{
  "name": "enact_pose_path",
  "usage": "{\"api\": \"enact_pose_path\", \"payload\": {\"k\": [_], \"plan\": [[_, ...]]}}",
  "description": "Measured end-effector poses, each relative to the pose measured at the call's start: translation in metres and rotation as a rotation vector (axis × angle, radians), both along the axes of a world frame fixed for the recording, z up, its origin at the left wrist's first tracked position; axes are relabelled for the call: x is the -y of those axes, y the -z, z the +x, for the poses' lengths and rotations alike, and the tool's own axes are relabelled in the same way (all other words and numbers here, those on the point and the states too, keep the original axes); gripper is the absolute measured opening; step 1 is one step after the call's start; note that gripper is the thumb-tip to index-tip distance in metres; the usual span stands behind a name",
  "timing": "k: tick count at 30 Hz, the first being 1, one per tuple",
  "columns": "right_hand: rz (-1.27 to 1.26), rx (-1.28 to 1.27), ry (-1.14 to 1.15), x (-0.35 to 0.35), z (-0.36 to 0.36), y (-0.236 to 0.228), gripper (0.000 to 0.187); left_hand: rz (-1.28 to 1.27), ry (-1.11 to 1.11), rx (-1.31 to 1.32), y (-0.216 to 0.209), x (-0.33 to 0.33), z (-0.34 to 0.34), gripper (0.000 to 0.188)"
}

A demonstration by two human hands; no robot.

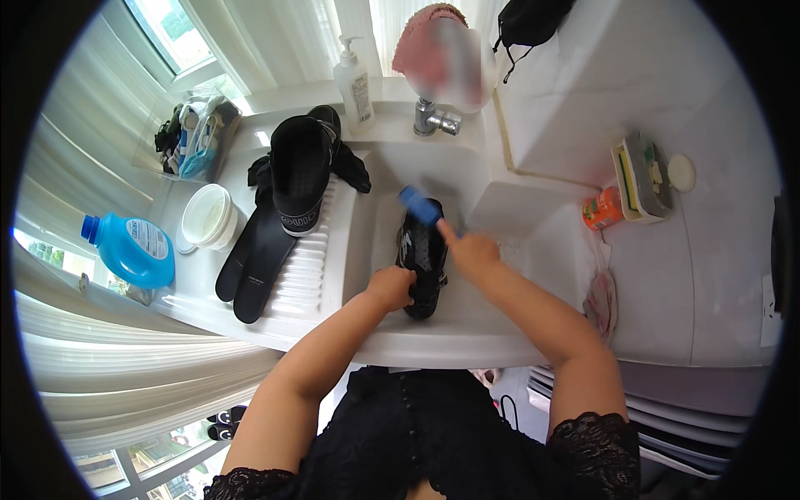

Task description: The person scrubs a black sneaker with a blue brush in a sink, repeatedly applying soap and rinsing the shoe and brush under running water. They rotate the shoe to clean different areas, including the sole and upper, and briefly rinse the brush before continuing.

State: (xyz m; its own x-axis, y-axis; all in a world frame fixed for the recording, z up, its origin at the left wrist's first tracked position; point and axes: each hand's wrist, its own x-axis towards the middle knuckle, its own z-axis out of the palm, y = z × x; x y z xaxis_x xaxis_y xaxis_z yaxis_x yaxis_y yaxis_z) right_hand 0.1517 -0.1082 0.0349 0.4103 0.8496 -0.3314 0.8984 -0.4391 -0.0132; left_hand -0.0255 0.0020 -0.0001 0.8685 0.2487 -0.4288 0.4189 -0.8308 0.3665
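Observation:
A black shoe (424,250) lies lengthwise in the white sink basin (492,283), its toe end away from or toward me, I cannot tell which. My left hand (392,287) is closed on the shoe's near left side, thumb pressed against it. In my right hand (472,250) is a blue brush (421,206), its head resting over the far part of the shoe. The fingers wrap the handle, which is mostly hidden. On the ribbed washboard (304,279) left of the basin stand more black footwear (298,175) and two black insoles (260,271).
A blue detergent bottle (137,250) and a white tub (208,217) stand at the left, near a clear box (196,137). A pump bottle (354,87) and the metal faucet (433,121) are at the back. At right are an orange can (602,208) and a wall caddy (643,179).

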Motion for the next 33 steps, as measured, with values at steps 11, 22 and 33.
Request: {"api": "enact_pose_path", "payload": {"k": [11,22,33], "plan": [[-0.015,-0.012,-0.067,0.01,-0.001,-0.013,0.059,0.041,0.036,-0.042,-0.009,0.002,0.005,0.03],[0.176,0.023,-0.036,-0.017,-0.018,0.038,0.055,0.115,0.124,-0.064,-0.001,0.003,0.011,0.044],[0.116,-0.05,0.033,-0.035,-0.026,0.024,0.054,0.234,0.103,-0.134,-0.012,0.027,0.027,0.086]]}}
